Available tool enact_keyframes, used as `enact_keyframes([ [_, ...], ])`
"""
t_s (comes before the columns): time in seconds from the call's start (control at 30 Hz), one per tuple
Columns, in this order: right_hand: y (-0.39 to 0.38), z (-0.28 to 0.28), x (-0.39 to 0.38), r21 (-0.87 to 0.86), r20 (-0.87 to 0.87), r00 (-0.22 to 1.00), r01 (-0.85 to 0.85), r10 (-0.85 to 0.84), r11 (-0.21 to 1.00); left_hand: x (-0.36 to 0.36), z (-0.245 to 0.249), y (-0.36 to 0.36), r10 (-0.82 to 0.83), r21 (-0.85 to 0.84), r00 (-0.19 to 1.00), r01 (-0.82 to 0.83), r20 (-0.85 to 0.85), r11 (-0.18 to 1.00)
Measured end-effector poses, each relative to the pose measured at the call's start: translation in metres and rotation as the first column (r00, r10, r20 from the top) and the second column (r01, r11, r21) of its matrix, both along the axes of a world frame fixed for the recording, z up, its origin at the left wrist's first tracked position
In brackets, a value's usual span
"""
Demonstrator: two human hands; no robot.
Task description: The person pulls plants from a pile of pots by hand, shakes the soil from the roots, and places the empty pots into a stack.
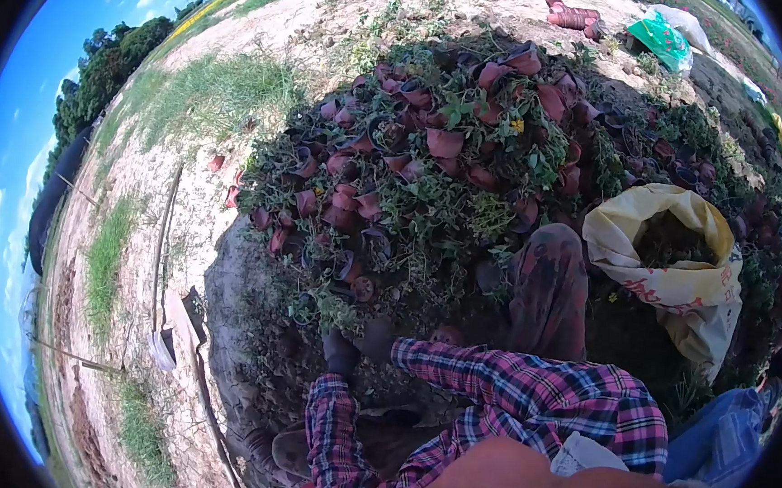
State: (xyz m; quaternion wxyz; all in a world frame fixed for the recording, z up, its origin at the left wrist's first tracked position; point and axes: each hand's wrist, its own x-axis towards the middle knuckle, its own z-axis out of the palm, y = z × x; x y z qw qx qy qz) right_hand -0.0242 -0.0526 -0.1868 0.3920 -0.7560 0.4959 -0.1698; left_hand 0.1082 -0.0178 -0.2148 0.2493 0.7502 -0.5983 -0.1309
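My left hand (341, 354), in a dark glove, is closed at the base of a small leafy plant (330, 312). My right hand (375, 341), gloved too, is close beside it; shadow hides its fingers and whatever they may hold. Just beyond the hands lies a large heap of uprooted-looking plants and reddish-brown soft pots (443, 143), many tipped on their sides. One round pot (363, 287) sits at the heap's near edge, close to my right hand.
An open yellowish-white sack (621, 256) with dark contents stands at the right. On the left ground lie a long-handled hoe (163, 346) and a dark hose or stick (211, 413). Stacked reddish pots (572, 17) and a green bag (661, 41) lie at the back. A blue-clothed leg (722, 439) shows at right.
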Motion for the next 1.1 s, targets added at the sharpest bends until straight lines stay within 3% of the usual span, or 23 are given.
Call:
enact_keyframes([
  [0.03, 0.0, 0.0, 0.001, -0.026, 0.066, 0.998, 0.013, -0.012, 1.0, 0.003, -0.003, -0.002, 0.011, -0.081, 1.0, -0.011, 0.007, 0.997],
  [0.13, -0.008, -0.005, -0.002, 0.049, 0.133, 0.991, -0.009, 0.002, 0.999, 0.013, 0.0, -0.007, 0.171, 0.295, 0.924, -0.067, -0.342, 0.953],
  [0.2, -0.016, -0.011, -0.009, 0.17, 0.19, 0.982, -0.013, -0.02, 0.985, 0.02, -0.013, -0.006, 0.096, 0.193, 0.733, 0.049, -0.673, 0.98],
  [0.27, -0.034, -0.017, -0.017, 0.359, 0.27, 0.959, -0.021, -0.083, 0.933, 0.011, 0.011, -0.009, 0.06, 0.185, 0.547, 0.176, -0.835, 0.967],
  [0.3, -0.043, -0.018, -0.022, 0.461, 0.303, 0.944, -0.025, -0.13, 0.887, 0.005, 0.02, -0.01, 0.041, 0.163, 0.437, 0.246, -0.898, 0.955],
  [0.43, -0.055, -0.012, -0.024, 0.72, 0.25, 0.92, 0.032, -0.302, 0.694, -0.015, 0.019, -0.009, -0.033, 0.021, 0.28, 0.187, -0.959, 0.982],
  [0.5, -0.054, -0.006, -0.039, 0.646, 0.441, 0.872, -0.145, -0.211, 0.749, -0.021, 0.017, -0.011, -0.082, -0.047, 0.229, 0.157, -0.97, 0.986],
  [0.53, -0.058, -0.033, -0.037, 0.726, 0.487, 0.825, -0.2, -0.287, 0.658, -0.023, 0.012, -0.012, -0.067, -0.028, 0.249, 0.154, -0.966, 0.988],
  [0.57, -0.056, -0.035, -0.04, 0.721, 0.437, 0.865, -0.173, -0.246, 0.671, -0.024, 0.007, -0.014, -0.047, -0.007, 0.27, 0.147, -0.962, 0.989],
  [0.6, -0.053, -0.034, -0.041, 0.712, 0.384, 0.901, -0.152, -0.2, 0.685, -0.027, 0.03, -0.015, -0.111, 0.088, 0.908, 0.159, -0.404, 0.983],
  [0.63, -0.049, -0.036, -0.04, 0.7, 0.33, 0.933, -0.138, -0.145, 0.7, -0.034, 0.039, -0.011, -0.074, 0.097, 0.962, 0.103, -0.263, 0.99],
  [0.7, -0.044, -0.066, -0.034, 0.647, 0.31, 0.946, -0.135, -0.097, 0.75, -0.039, 0.045, -0.009, 0.037, 0.193, 0.984, -0.003, -0.174, 0.981],
  [0.73, -0.038, -0.077, -0.025, 0.618, 0.304, 0.949, -0.136, -0.076, 0.774, -0.031, 0.018, -0.011, 0.028, 0.182, 0.993, -0.008, -0.113, 0.983],
  [0.83, -0.02, -0.053, -0.017, 0.675, 0.307, 0.938, -0.095, -0.162, 0.732, -0.026, 0.013, -0.008, 0.185, 0.241, 0.977, -0.155, -0.109, 0.958],
  [0.87, -0.013, -0.066, -0.019, 0.052, 0.176, 0.967, -0.195, 0.183, 0.979, -0.016, 0.007, -0.005, 0.31, 0.313, 0.95, -0.288, -0.022, 0.905],
  [0.9, -0.009, -0.041, -0.017, 0.341, 0.445, 0.894, -0.12, -0.048, 0.932, -0.005, 0.005, -0.003, 0.416, 0.376, 0.907, -0.41, 0.068, 0.831],
  [0.93, -0.014, 0.017, -0.019, 0.6, 0.583, 0.737, -0.109, -0.341, 0.792, 0.032, -0.001, 0.018, 0.617, 0.456, 0.786, -0.562, 0.034, 0.691],
  [0.97, -0.033, 0.026, -0.03, 0.687, 0.598, 0.647, -0.112, -0.472, 0.718, 0.052, 0.017, 0.031, 0.734, 0.484, 0.674, -0.614, -0.091, 0.623],
  [1.0, -0.054, 0.035, -0.04, 0.761, 0.589, 0.542, -0.122, -0.6, 0.637, 0.058, 0.017, 0.027, 0.664, 0.423, 0.745, -0.585, -0.055, 0.692],
  [1.03, -0.081, 0.011, -0.049, 0.749, 0.626, 0.575, -0.257, -0.526, 0.611, 0.067, 0.008, 0.022, 0.599, 0.428, 0.801, -0.539, -0.007, 0.725],
  [1.07, -0.085, 0.02, -0.05, 0.734, 0.578, 0.663, -0.168, -0.475, 0.658, 0.053, 0.034, 0.019, 0.565, 0.413, 0.822, -0.541, 0.073, 0.733],
  [1.1, -0.086, 0.033, -0.052, 0.793, 0.463, 0.731, -0.088, -0.501, 0.603, 0.052, 0.029, 0.017, 0.588, 0.329, 0.802, -0.586, 0.106, 0.741],
])
